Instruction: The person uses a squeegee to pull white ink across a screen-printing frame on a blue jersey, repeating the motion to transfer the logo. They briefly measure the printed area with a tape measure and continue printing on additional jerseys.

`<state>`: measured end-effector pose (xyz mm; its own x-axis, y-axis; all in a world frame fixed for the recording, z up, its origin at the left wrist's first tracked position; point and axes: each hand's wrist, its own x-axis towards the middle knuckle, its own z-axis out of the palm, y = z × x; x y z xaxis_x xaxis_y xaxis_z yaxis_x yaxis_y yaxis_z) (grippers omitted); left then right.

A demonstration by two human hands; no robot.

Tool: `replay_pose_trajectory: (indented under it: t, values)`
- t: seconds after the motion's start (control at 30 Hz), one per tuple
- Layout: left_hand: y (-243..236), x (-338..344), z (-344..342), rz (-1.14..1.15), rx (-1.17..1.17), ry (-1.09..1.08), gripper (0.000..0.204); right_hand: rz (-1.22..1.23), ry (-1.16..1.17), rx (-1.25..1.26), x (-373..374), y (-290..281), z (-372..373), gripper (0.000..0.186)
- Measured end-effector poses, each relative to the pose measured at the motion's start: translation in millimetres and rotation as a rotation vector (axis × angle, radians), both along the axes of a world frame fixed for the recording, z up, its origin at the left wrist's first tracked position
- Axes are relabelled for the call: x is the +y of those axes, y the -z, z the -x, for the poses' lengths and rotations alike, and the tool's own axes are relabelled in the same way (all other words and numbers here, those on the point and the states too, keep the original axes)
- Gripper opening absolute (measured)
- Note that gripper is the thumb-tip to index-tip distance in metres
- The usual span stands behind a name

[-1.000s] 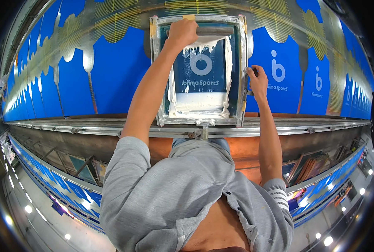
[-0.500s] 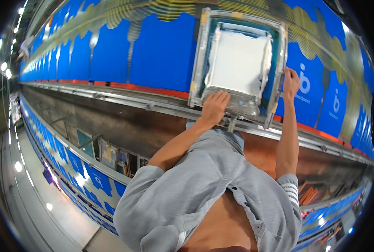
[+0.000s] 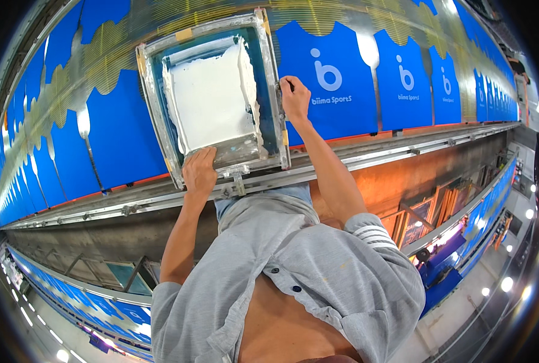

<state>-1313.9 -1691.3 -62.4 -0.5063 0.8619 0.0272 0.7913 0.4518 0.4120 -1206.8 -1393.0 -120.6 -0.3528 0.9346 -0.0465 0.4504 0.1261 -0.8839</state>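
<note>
Long print table (image 3: pixel 366 158), blue shirts in row; one screen frame (image 3: pixel 212 97); both hands' fingers grip frame: left hand (image 3: pixel 199 173), right hand (image 3: pixel 295 98).

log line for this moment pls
left hand: on squeegee at near edge of screen frame | right hand: gripping frame's right side | white ink covers mesh

there is one view, from a wide fisheye camera worn on the person's head, looking steeply down over the grey short-sleeved shirt (image 3: pixel 294 284) and out along both forearms. it sits close to the body, so the shirt fills the lower middle. ahead lies the long printing table lined with blue jersey-shaped cloth pieces (image 3: pixel 342 78), its straight metal rail (image 3: pixel 402 154) bending toward the rim. the metal-framed printing screen coated in white ink (image 3: pixel 212 97) lies near, upper centre, tilted in the picture.
</note>
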Motion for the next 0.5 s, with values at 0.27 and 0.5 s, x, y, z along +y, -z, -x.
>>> replay_pose_trajectory:
  t: [0.27, 0.5]
  values:
    - [6, 0, 10, 0.052, -0.011, 0.001, 0.024, -0.085, -0.008, -0.107, -3, 18, 9, 0.022]
    - [9, -1, 3, 0.043, -0.021, -0.025, 0.029, -0.248, -0.026, -0.408, 0, 27, 18, 0.022]
